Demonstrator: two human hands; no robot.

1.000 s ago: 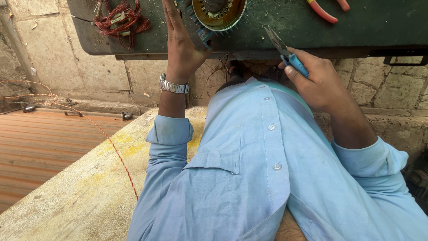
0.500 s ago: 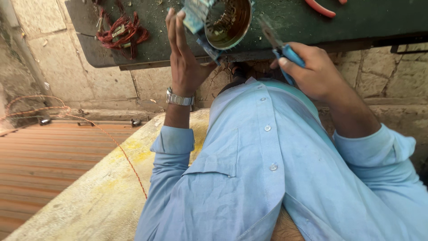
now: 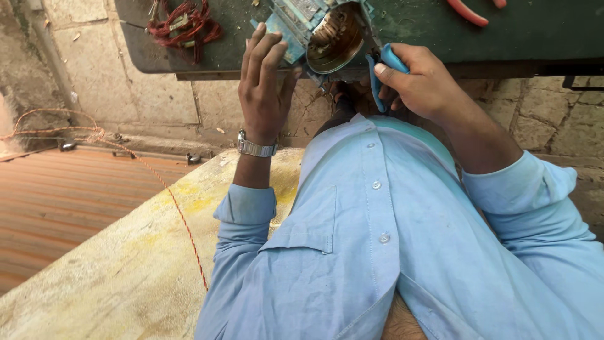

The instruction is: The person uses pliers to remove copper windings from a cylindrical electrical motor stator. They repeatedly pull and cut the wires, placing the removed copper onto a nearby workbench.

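A blue-painted motor housing (image 3: 327, 34) with copper windings inside lies at the near edge of a dark green table (image 3: 541, 31). My left hand (image 3: 263, 85) rests flat against the housing's left side, fingers up, a metal watch on the wrist. My right hand (image 3: 420, 80) grips blue-handled pliers (image 3: 380, 69), whose jaws reach to the housing's right rim. My light blue shirt fills the lower frame.
A tangle of red-brown wire (image 3: 185, 25) lies on the table's left part. Red-handled pliers (image 3: 469, 11) lie at the top right. A thin red wire (image 3: 176, 208) trails over the yellowish concrete ledge (image 3: 126, 271). Stone paving and a rust-coloured corrugated sheet (image 3: 56, 201) lie below.
The view has tilted down, so the housing and both hands sit lower in frame. My right hand has brought the pliers in against the housing's rim.
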